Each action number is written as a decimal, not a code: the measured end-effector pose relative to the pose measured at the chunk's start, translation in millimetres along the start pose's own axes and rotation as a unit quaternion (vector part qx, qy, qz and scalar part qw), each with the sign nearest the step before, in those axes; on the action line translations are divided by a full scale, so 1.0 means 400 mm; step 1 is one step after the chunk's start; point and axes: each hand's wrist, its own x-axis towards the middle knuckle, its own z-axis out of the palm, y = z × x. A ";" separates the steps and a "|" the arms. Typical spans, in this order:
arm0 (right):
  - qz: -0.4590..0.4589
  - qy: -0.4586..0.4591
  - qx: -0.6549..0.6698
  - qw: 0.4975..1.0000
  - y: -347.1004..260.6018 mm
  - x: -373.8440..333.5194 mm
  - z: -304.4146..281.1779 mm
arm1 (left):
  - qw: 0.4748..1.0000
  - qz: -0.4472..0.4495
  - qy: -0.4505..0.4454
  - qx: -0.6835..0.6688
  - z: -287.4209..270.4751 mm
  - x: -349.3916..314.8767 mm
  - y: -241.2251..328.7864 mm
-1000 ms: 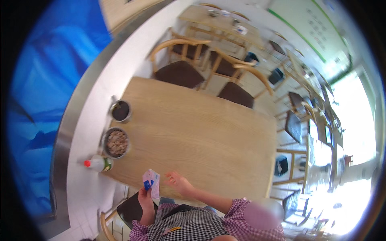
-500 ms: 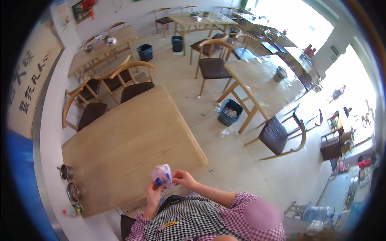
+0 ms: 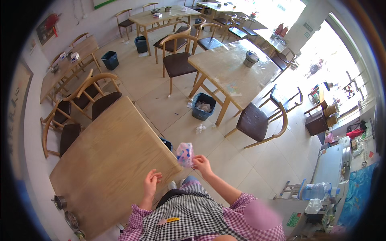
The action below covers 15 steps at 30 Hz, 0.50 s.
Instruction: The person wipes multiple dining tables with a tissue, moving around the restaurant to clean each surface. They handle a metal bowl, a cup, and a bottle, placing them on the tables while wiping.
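A crumpled pink, white and blue plastic packet (image 3: pixel 185 154) hangs from my right hand (image 3: pixel 202 164), its side pinched between the fingertips. It is held just off the near right corner of the wooden table (image 3: pixel 110 162), over the floor. My left hand (image 3: pixel 151 180) is empty, fingers apart, above the table's near edge and to the left of the packet. What is inside the packet cannot be made out.
At the table's left edge stand a metal pot (image 3: pixel 60 202) and a metal bowl (image 3: pixel 71 220). A dark bin (image 3: pixel 165 143) shows partly behind the table corner. Another bin (image 3: pixel 204 106) with litter, a chair (image 3: pixel 252 122) and a second table (image 3: pixel 237 68) stand beyond.
My left hand has let go of the packet and come away. The right hand has carried it rightward past the table corner. The view has turned, bringing a bin into sight.
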 end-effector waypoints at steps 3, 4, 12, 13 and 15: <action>0.057 0.094 0.058 0.992 -0.038 0.169 -0.102 | 0.998 -0.039 0.032 0.034 -0.009 0.034 0.013; 0.083 0.127 0.074 0.986 -0.044 0.235 -0.131 | 0.996 -0.061 0.045 0.041 -0.007 0.042 0.011; 0.127 0.189 0.118 0.966 -0.154 0.858 -0.276 | 0.979 -0.136 0.149 0.031 0.134 0.130 -0.059; 0.127 0.196 0.128 0.964 -0.182 0.945 -0.286 | 0.975 -0.145 0.164 0.028 0.170 0.144 -0.058; 0.118 0.220 0.143 0.958 -0.223 1.090 -0.310 | 0.970 -0.160 0.183 0.029 0.242 0.184 -0.043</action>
